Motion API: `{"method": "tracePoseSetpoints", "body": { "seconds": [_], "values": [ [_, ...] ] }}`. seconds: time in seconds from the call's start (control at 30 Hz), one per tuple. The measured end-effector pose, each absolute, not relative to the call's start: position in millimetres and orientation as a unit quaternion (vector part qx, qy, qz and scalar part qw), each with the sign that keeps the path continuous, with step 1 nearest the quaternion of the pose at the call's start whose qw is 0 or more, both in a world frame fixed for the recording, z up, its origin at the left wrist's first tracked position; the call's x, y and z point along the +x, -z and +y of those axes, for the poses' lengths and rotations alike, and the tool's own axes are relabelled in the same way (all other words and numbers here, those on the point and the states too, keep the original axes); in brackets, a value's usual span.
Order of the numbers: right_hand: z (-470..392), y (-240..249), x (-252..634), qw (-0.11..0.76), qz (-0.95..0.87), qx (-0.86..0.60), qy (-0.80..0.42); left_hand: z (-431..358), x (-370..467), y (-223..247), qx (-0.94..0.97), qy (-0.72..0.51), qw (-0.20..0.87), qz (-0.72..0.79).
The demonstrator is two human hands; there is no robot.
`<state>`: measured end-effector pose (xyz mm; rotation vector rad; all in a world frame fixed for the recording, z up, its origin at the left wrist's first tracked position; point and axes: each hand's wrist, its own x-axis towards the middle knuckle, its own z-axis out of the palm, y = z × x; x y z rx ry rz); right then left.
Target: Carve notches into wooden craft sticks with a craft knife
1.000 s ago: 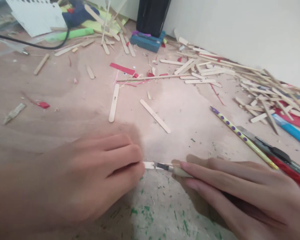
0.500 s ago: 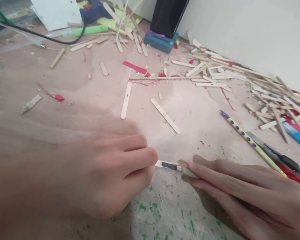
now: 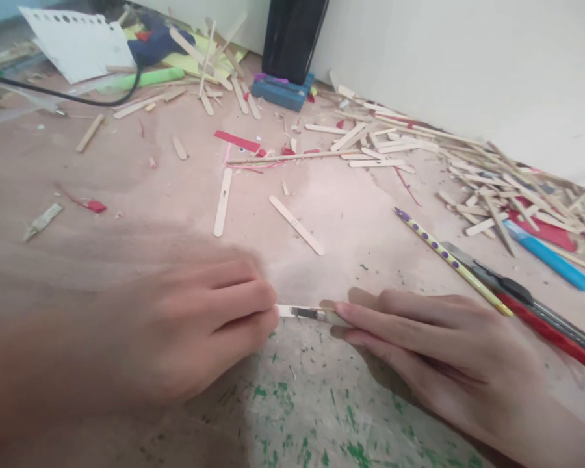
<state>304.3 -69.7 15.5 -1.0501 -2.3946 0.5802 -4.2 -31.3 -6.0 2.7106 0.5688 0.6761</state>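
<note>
A thin pale strip (image 3: pixel 286 311) with a small dark grey piece (image 3: pixel 306 313) and a silvery bit on it spans the gap between my hands. My left hand (image 3: pixel 214 331) is closed on the strip's left end, its fingers curled and hiding that end. My right hand (image 3: pixel 433 344) pinches the right end between thumb and fingertips. Just beyond them, a wooden craft stick (image 3: pixel 296 225) lies slanted on the table (image 3: pixel 175 201), and a second craft stick (image 3: pixel 222 203) lies further left.
A spotted yellow pencil (image 3: pixel 452 261) and a red and black cutter (image 3: pixel 541 312) lie at the right. Sticks are heaped (image 3: pixel 487 188) along the white wall. A black object (image 3: pixel 295 39) stands on a blue block (image 3: pixel 283 91) at the back.
The whole view has shifted, so the table items and both hands appear further left. Both hands keep their hold on the strip.
</note>
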Motion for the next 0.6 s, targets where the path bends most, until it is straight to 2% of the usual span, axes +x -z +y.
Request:
{"method": "tracePoseSetpoints", "body": {
  "seconds": [0.13, 0.27, 0.6],
  "values": [
    [-70.2, -16.7, 306.0, 0.244, -0.854, -0.387, -0.25, -30.6, -3.1, 3.6, 0.95, -0.226, 0.118, 0.182],
    [-69.1, -18.4, 304.5, 0.281, -0.828, -0.426, -0.234, -29.9, -1.4, 0.4, 0.951, -0.234, 0.097, 0.174],
    [-68.7, -17.5, 299.4, 0.262, -0.838, -0.41, -0.247, -26.8, 1.5, -8.6, 0.952, -0.232, 0.1, 0.173]
  ]
}}
